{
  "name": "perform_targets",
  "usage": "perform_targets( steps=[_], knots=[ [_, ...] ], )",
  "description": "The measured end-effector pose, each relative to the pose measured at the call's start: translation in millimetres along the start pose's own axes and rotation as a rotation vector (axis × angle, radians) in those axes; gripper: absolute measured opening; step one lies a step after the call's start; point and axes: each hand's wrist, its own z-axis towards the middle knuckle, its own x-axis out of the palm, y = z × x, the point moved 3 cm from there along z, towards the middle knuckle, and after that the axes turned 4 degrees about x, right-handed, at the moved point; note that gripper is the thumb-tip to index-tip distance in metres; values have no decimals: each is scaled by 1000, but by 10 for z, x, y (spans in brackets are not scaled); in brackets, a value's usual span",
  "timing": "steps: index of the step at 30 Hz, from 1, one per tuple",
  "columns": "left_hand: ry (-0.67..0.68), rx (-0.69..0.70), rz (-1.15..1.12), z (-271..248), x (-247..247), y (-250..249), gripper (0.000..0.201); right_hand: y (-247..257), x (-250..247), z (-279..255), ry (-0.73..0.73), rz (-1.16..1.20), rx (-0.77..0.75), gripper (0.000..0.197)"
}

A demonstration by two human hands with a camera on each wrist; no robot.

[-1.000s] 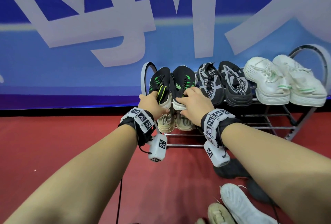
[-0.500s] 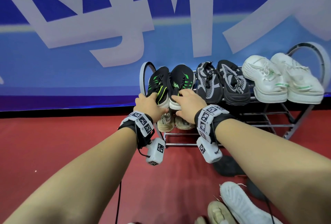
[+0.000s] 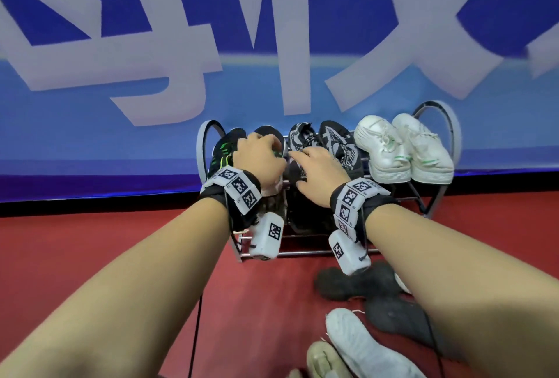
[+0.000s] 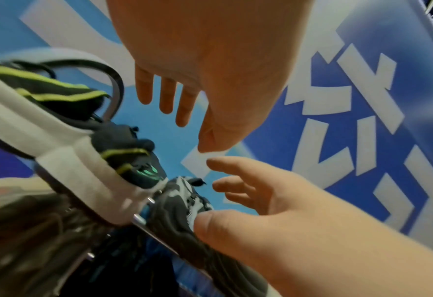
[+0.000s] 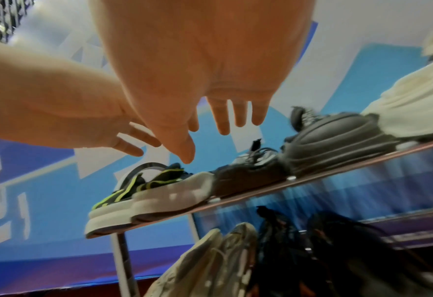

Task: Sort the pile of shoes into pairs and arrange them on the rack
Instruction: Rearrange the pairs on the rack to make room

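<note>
A metal shoe rack (image 3: 435, 196) stands against the blue wall. Its top shelf carries a black-and-green pair (image 3: 223, 150), a black-and-white knit pair (image 3: 335, 141) and a white pair (image 3: 405, 147). My left hand (image 3: 263, 150) hovers over the black-and-green pair (image 4: 65, 96) with straight fingers (image 4: 164, 96) and holds nothing. My right hand (image 3: 311, 165) is spread over the heel of a knit shoe (image 4: 182, 201), its fingers (image 5: 233, 114) straight and empty. On the lower shelf sit a beige pair (image 5: 222, 251) and a dark pair (image 5: 311, 241).
Loose shoes lie on the red floor in front of the rack: two black ones (image 3: 354, 284), a white one (image 3: 357, 344) and a beige one (image 3: 323, 359). The lower shelf's right half (image 3: 402, 196) shows bare bars. Red floor stretches to the left.
Both hands have come off the heels of the black-and-green pair and moved up and to the right. The right hand now hovers at the knit pair.
</note>
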Motion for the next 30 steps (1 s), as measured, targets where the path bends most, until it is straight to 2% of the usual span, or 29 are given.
perform_targets(
  steps=[2,6,10,15,23,26,30],
  knots=[
    [73,32,-1,-36,156,-201,30,-221,-73,-76,-30,-64,69,68],
    [197,104,107,-61,475,-434,49,-587,-152,-219,-62,-147,196,74],
    [255,163,223,-60,740,-474,52,-780,-120,-292,-23,-219,182,78],
    [198,242,330,-16,923,-407,46,-862,74,-239,28,-226,172,72],
    [105,304,409,40,1040,-380,44,-885,167,-143,-81,-265,174,64],
    [58,330,394,55,1041,-356,34,-887,178,-150,-80,-296,159,63],
    [22,307,323,6,1037,-396,29,-896,151,-146,-68,-297,161,63]
  ],
)
